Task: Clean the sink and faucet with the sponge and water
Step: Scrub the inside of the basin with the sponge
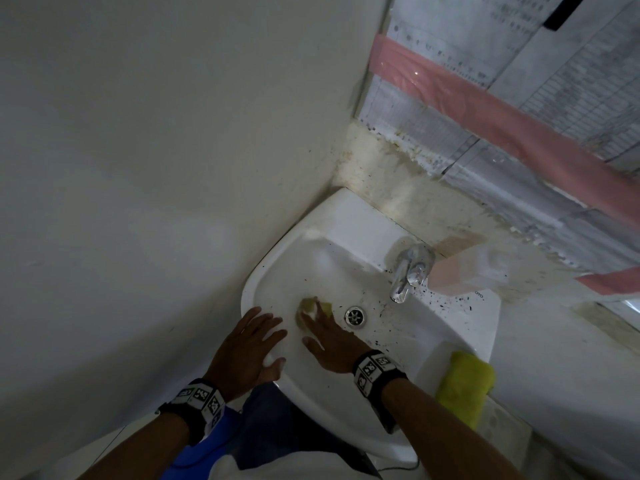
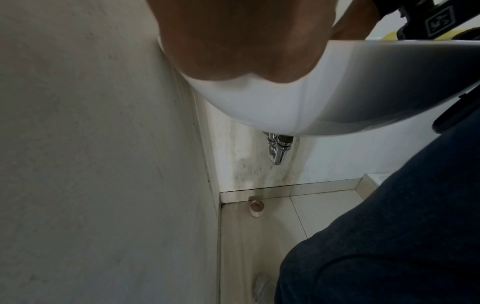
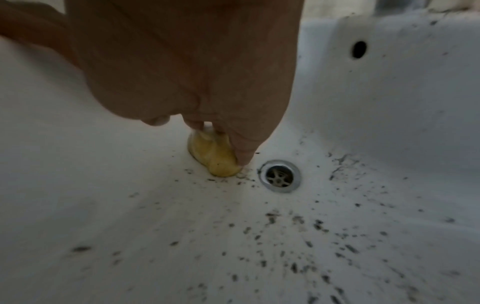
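- A white sink [image 1: 270, 271] fixed in a wall corner carries everything here; its basin and rim are speckled with dark flecks, thickest near the drain [image 1: 355, 316].
- A yellow sponge [image 1: 313, 308] lies on the basin floor just left of the drain, under the right hand [image 1: 332, 344].
- The left hand [image 1: 247, 348] rests flat on the near left rim.
- A chrome faucet [image 1: 408, 271] stands on the back ledge.
- A yellow-green cloth [image 1: 464, 386] lies at the right front corner.

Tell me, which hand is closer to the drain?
Right. The right hand presses the sponge just beside the drain; the left hand rests farther away on the sink's rim.
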